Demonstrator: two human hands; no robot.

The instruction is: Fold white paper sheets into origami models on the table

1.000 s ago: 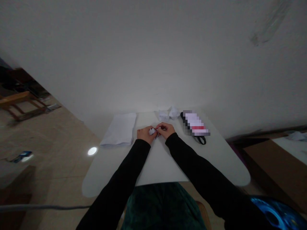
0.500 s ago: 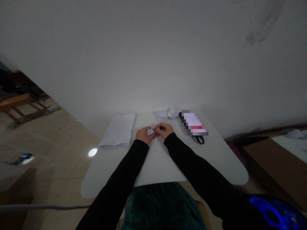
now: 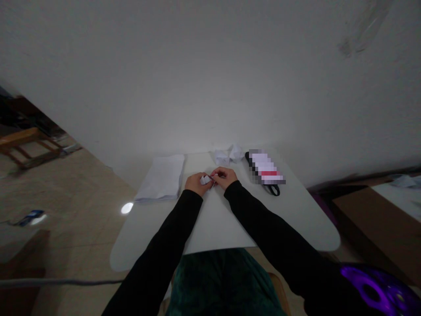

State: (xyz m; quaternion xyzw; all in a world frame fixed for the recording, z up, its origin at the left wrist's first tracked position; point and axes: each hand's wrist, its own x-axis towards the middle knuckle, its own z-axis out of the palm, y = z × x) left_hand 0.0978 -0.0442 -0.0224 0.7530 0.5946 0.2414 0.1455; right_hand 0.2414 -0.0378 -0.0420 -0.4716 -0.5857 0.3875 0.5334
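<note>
Over the middle of the white table (image 3: 220,228), both hands meet around a small folded piece of white paper (image 3: 205,179). My left hand (image 3: 196,183) is closed on its left side. My right hand (image 3: 225,177) pinches the right side between thumb and fingertips. The fingers hide part of the paper, so its full shape cannot be made out. Just beyond the hands, two folded white paper shapes (image 3: 222,157) stand near the wall. To the left lies a stack of white paper sheets (image 3: 162,177).
A phone (image 3: 265,167) with a blurred screen and a black strap lies on the table's right side. The wall (image 3: 210,87) rises behind the table. A brown box (image 3: 378,224) is at the right, a wooden stool (image 3: 29,140) far left, and a grey cable (image 3: 66,283) runs at lower left.
Both hands keep hold of the folded paper in almost the same place, with only slight finger movement. The view has shifted a little. The glow at lower right turned from blue to purple.
</note>
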